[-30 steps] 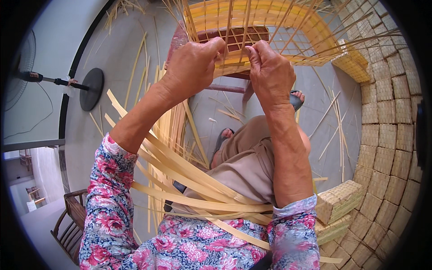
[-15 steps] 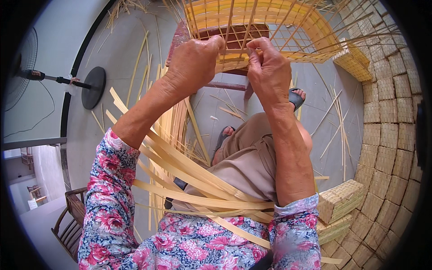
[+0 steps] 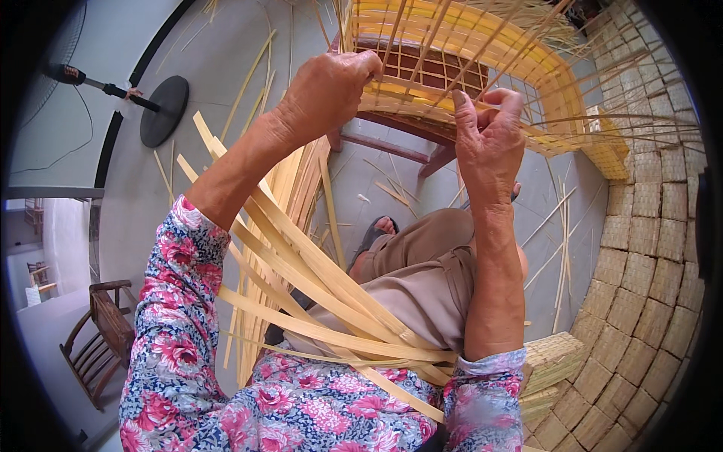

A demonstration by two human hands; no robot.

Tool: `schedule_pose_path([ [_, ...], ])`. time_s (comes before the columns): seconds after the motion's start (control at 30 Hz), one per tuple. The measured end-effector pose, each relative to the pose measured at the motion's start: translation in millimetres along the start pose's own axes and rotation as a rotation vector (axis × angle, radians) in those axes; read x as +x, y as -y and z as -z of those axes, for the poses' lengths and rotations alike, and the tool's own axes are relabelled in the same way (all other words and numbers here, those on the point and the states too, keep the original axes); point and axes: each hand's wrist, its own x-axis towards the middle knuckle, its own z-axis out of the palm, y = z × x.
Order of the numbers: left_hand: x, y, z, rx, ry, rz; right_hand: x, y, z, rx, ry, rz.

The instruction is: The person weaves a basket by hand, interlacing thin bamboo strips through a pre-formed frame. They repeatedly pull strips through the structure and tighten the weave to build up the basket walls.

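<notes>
Woven yellow basket (image 3: 410,94) sits over a dark red stool (image 3: 407,126) at the top of my view, the left hand (image 3: 327,90) curled closed on its near wall and the right hand (image 3: 492,139) at that same wall with thumb and forefinger parted, though I cannot tell whether it grips anything. Pale flat strips (image 3: 369,306) clutter the lap (image 3: 422,279); farther out I see a black fan base (image 3: 164,111) and wooden chair (image 3: 113,324) leftward, stacked woven blocks (image 3: 640,264) rightward.

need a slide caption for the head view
Left hand and right hand at the near side of an open-weave yellow basket, with pale flat strips lying across the lap.
</notes>
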Motion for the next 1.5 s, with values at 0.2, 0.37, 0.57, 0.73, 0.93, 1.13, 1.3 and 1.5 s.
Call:
schedule_pose_path([
  [0.2, -2.9, -6.2, -0.1, 0.081, 0.002, -0.04, 4.0, -12.9, -6.5, 0.07, 0.113, -0.072],
  [0.37, 3.6, -7.8, 12.6, 0.138, 0.091, -0.039, 2.5, -11.9, -8.8, 0.208, 0.105, -0.065],
  [0.57, 15.6, -13.2, 16.7, 0.038, 0.207, -0.005, 6.1, -14.5, -10.5, 0.249, 0.11, -0.103],
  [0.73, -8.6, -15.5, 17.3, -0.182, -0.238, -0.026, 11.8, -20.9, -17.8, 0.338, 0.127, -0.128],
  [0.93, -55.1, 2.8, 5.6, -0.51, -0.212, 0.57, 16.9, -30.3, -18.2, 0.234, 0.195, -0.17],
  [1.13, -53.3, 17.0, -29.1, -0.65, -0.202, 0.696, 17.9, -24.4, -23.5, 0.281, 0.188, -0.177],
  [1.3, -27.9, 18.5, -44.5, -0.727, -0.308, 0.577, 15.8, -23.9, -21.3, 0.384, 0.194, -0.204],
  [1.5, -8.0, -4.2, -56.9, -0.635, -0.505, 0.534, 8.4, -22.1, -12.8, 0.421, 0.2, -0.199],
])
